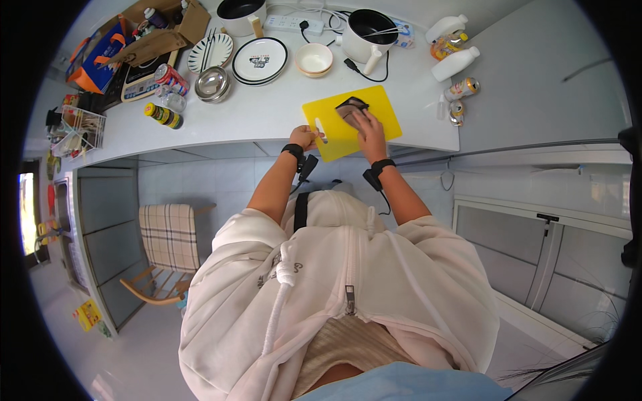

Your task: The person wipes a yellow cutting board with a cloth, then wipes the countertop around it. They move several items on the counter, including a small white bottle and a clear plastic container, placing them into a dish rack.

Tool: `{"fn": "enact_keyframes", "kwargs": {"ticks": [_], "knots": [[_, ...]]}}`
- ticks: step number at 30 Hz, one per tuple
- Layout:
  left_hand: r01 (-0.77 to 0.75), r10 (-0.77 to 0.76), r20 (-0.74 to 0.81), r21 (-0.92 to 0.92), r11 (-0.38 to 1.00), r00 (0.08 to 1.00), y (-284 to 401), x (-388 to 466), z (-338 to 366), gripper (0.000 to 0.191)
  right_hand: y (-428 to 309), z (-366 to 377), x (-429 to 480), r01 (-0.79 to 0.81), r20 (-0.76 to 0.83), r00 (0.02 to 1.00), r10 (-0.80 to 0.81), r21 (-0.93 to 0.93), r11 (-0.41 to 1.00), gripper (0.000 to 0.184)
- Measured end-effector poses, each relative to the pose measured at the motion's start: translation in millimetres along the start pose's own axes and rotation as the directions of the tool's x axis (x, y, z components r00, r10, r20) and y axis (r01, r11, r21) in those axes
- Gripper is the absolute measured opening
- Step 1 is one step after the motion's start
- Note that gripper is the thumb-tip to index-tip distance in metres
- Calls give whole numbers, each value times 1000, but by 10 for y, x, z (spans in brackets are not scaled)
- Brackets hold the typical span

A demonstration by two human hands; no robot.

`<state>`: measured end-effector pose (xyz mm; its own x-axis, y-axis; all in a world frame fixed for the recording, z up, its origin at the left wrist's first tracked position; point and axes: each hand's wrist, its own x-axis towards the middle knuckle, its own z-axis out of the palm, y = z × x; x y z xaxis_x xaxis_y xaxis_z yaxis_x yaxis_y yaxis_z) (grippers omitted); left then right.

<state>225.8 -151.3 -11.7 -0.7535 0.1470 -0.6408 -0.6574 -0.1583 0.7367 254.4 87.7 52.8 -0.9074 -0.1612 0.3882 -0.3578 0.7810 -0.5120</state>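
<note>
A yellow cutting board (368, 131) lies tilted on the white counter, its near corner reaching past the front edge. My left hand (305, 137) grips it at the handle slot on the left side. Under the fingers of my right hand (370, 131) is a dark, flat thing (351, 111), perhaps a folded cloth or pouch, lying on the board; its kind is not clear. Black straps circle both wrists. Beyond the board stand a small cream bowl (314, 58), a stack of white plates with dark rims (260, 60) and a white pot (361, 37) with a whisk in it.
Metal bowls (212, 84), a sauce bottle (163, 116) and a drink can (171, 79) stand to the left, near an induction cooker (143, 89). White bottles (455, 64) and cans (462, 88) are at the right. A black power cord (370, 76) lies behind the board.
</note>
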Motion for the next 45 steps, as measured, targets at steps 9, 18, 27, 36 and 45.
{"fn": "enact_keyframes", "kwargs": {"ticks": [9, 18, 27, 36, 45], "knots": [[-34, 35, -5, 97, 995, 999, -123, 215, -121, 7, -425, 6, -335, 232, 253, 937, -241, 65, 970, 52], [17, -16, 44, -6, 1000, 999, -57, 67, -52, 11, -88, 9, -494, 82, 180, 980, -88, 39, 996, 54], [33, -31, 65, -39, 999, 997, 0, -18, -39, 12, 543, -90, -501, -64, 49, 996, 70, -127, 990, 52], [56, -49, 81, -86, 995, 996, -11, 15, -57, 15, 748, -172, -423, -305, 20, 946, 323, -273, 912, 48], [-13, 13, 26, -3, 1000, 1000, 98, -209, 48, 21, 699, -213, -390, -461, -29, 872, 489, -386, 799, 54]]}}
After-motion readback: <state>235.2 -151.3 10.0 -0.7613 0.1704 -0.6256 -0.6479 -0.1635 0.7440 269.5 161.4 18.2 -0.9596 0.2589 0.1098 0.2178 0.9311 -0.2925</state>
